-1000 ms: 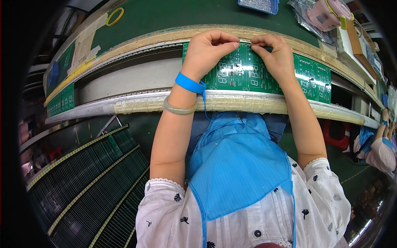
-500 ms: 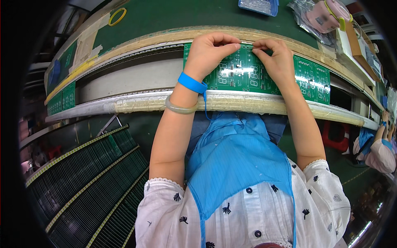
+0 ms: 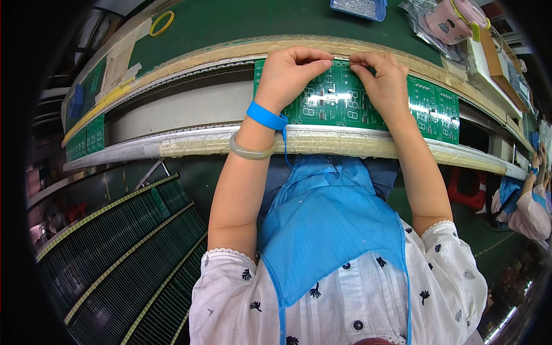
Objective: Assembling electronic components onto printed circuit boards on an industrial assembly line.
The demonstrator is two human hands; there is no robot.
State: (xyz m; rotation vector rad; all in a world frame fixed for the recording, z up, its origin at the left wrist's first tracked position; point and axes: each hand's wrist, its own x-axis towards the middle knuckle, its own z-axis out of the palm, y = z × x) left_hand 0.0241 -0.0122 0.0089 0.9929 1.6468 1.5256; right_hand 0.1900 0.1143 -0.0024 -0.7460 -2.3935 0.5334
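Note:
A green circuit board [image 3: 330, 108] with white printed digit outlines lies across the rail track in front of me. Over its far left part reaches my left hand [image 3: 287, 75], thumb and forefinger bent together at the board's far edge. My right hand [image 3: 386, 83] mirrors it a little to the right, its thumb and forefinger also drawn together there. Whatever sits between the fingertips is too small to make out. A second green board [image 3: 434, 112] lies to the right on the same track. A blue corded band [image 3: 267, 115] and a pale bangle circle my left wrist and forearm.
Two rails, the near one [image 3: 201, 142] wrapped in tape, border the track. More green boards [image 3: 86, 138] lie at its left end. Beyond are a blue tray [image 3: 359, 8] of small clear parts, a yellow ring [image 3: 162, 23] and a pink container [image 3: 451, 22]. Slotted racks [image 3: 115, 259] stand lower left.
Both hands stay at the board's far edge with only tiny finger shifts. The board has slid very slightly left. At the far right, another person's hand has moved a little.

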